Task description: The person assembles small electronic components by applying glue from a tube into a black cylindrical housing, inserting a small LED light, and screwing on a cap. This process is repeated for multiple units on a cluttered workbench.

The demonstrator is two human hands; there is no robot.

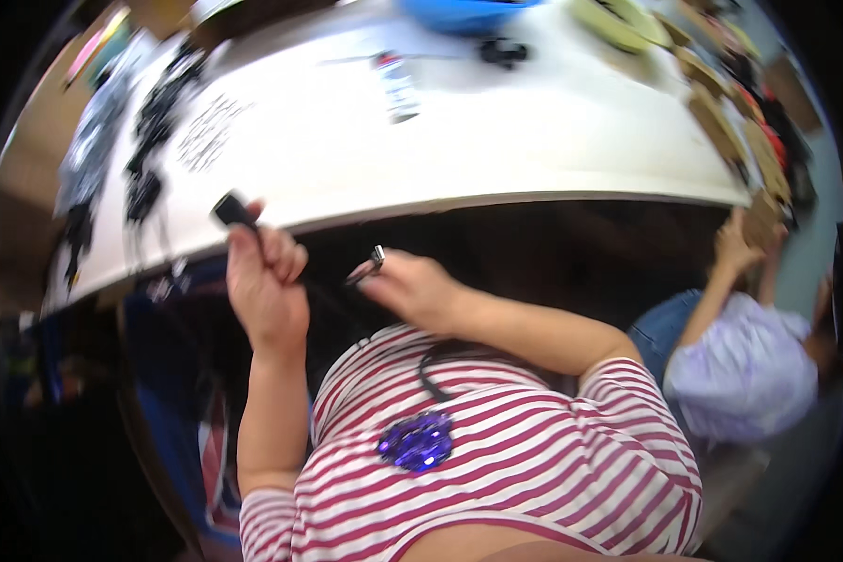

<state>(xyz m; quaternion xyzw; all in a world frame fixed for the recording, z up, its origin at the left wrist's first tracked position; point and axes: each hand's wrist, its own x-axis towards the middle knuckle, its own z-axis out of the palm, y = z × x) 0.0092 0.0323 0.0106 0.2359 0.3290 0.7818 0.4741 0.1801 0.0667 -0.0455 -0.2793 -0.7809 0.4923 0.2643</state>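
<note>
My left hand (pixel 270 267) is raised by the table's near edge, its fingers closed round a black piece with a flat, rectangular head (pixel 233 210). Beside it, lower and to the right, my right hand (pixel 420 285) pinches a small dark piece with a shiny metal end (pixel 377 257). The two hands are apart, and both held pieces are blurred, so their exact kind does not show. A black strap or cord (pixel 429 377) curves over my striped shirt below the right hand.
On the white table (pixel 534 140) are black cord-like bundles (pixel 159 122), small dark strips (pixel 214 131), a white tube or bottle (pixel 398 89), black pieces (pixel 504 52), a blue basin (pixel 464 13) and a yellow-green basin (pixel 618 23). At right, another person (pixel 740 365) holds a brown piece (pixel 763 221).
</note>
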